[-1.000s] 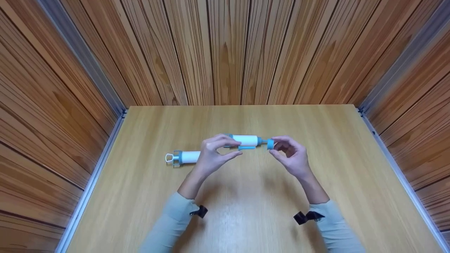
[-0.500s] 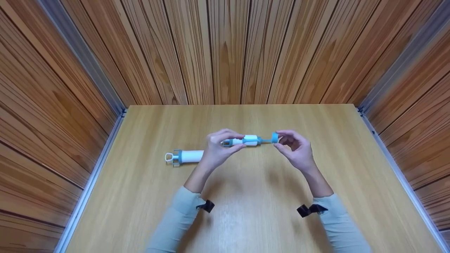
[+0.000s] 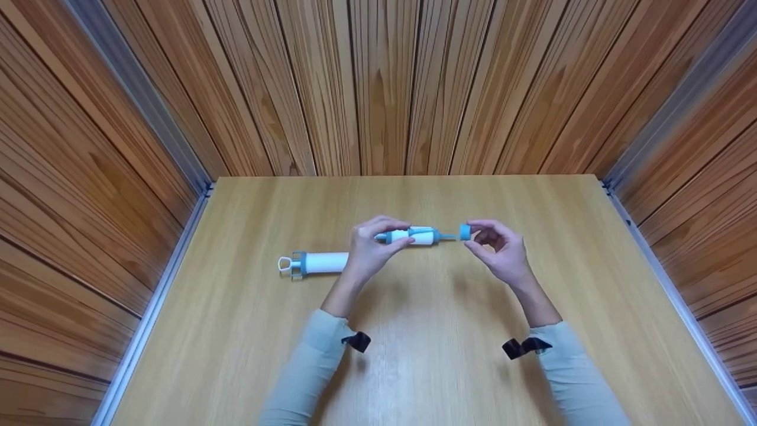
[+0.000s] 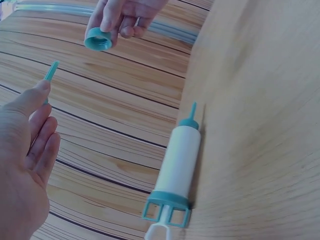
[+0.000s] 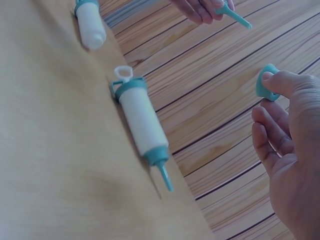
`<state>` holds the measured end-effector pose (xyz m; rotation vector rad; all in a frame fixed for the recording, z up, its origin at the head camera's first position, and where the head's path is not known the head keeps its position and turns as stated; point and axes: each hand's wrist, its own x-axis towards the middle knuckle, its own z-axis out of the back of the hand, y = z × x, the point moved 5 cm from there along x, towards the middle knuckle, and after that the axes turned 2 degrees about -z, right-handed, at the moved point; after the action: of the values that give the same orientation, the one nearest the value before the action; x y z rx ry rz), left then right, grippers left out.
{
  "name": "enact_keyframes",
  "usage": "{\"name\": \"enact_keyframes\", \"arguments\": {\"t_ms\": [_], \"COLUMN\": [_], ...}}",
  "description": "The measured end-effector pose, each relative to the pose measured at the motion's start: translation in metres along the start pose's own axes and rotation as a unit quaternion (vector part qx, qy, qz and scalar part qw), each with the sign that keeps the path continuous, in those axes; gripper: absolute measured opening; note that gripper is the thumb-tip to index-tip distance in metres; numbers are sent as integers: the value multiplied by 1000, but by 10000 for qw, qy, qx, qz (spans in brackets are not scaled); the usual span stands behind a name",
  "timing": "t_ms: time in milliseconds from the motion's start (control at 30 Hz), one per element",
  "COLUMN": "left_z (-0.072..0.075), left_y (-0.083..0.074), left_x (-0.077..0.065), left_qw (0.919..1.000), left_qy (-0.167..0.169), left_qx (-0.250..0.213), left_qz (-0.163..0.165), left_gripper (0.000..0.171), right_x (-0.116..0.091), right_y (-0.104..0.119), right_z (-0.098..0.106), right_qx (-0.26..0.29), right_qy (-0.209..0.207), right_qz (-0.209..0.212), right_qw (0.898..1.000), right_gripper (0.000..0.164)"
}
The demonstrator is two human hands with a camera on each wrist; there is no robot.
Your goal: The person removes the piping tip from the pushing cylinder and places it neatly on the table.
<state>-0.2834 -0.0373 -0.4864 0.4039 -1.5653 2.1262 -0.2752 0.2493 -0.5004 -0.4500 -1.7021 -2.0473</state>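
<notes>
My left hand (image 3: 371,251) pinches a thin teal nozzle (image 4: 51,71) between thumb and fingertips, its narrow end pointing away from the palm. Facing it, my right hand (image 3: 501,253) pinches a short teal ring cap (image 5: 265,84) by its side; the left wrist view shows the cap's hollow inside. The two parts are apart, both held up above the table. Behind them lies a white syringe (image 5: 142,120) with a teal collar and nozzle fitted. A second white syringe (image 3: 325,262), partly hidden by my left hand in the head view, has a bare blunt end.
Both syringes lie on the wooden table (image 3: 437,355), their pull-ring handles toward the left. Wood-panelled walls (image 3: 378,89) rise at the back and sides, with metal rails (image 3: 159,290) along the table's side edges.
Both hands have shifted right and slightly away from the body, carrying the nozzle and the cap. The nozzle has tilted a little. The syringes have stayed in place.
</notes>
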Motion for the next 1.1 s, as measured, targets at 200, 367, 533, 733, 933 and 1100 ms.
{"name": "enact_keyframes", "arguments": {"t_ms": [200,367,533,733,933,1100], "left_z": [-8,-16,-24,-33,-40,-44], "left_y": [16,29,40,52,62,70], "left_x": [-2,-4,-6,-7,-11,-15], "left_qw": [9991,9972,9968,9965,9957,9934], "left_qy": [57,146,80,-30,80,242], "left_qx": [-64,-97,-104,-11,249,267], "left_qz": [406,730,788,834,890,1093], "left_gripper": [29,29,27,24,23,23], "right_x": [-6,-11,-16,-22,-28,-33], "right_y": [-21,-39,-51,-65,-73,-78], "right_z": [5,13,20,25,28,29], "right_qx": [-229,-315,-361,-469,-771,-1018], "right_qy": [-54,-121,-196,-219,-8,227], "right_qz": [-494,-823,-955,-1532,-1830,-1996], "right_qw": [9985,9960,9946,9868,9801,9743], "right_gripper": [38,37,37,35,34,36]}}
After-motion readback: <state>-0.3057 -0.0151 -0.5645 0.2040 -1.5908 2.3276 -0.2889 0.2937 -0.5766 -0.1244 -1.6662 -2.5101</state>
